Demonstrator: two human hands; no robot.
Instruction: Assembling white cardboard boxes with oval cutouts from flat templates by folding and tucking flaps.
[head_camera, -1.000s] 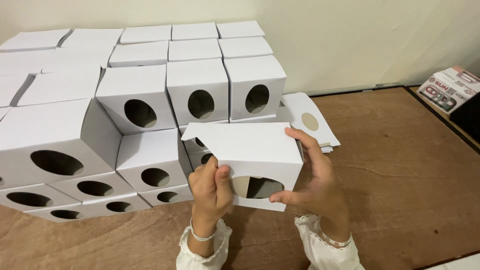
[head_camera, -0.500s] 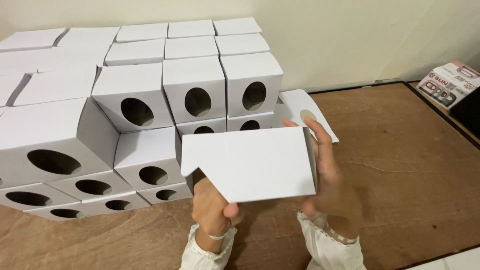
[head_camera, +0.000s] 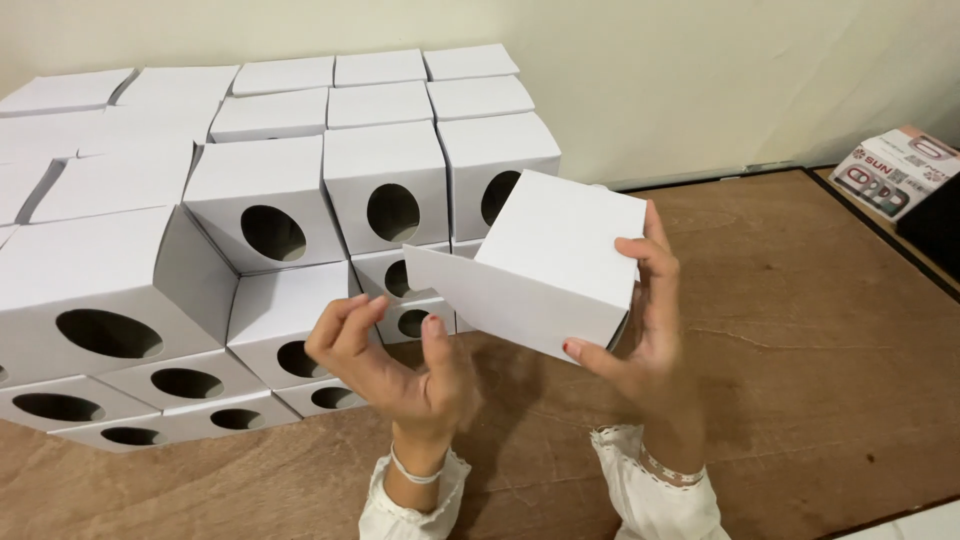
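Since half a second ago, white cardboard box (head_camera: 560, 265) is tilted up-right, pinched in right hand (head_camera: 640, 330) alone above tabletop (head_camera: 800, 330); left hand (head_camera: 400, 365) released, fingers spread, just left of loose flap. Stacked boxes (head_camera: 300, 220) behind.

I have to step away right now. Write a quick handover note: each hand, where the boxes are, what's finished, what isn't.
Right hand: grips the white box, held tilted above the table, one flap sticking out to the left, not tucked.
Left hand: open, off the box, just beside that flap.
Done: the stack of boxes with round holes, piled in rows against the wall on the left.
Left: the held box is not closed and not on the stack.
A printed carton sits at the far right edge.
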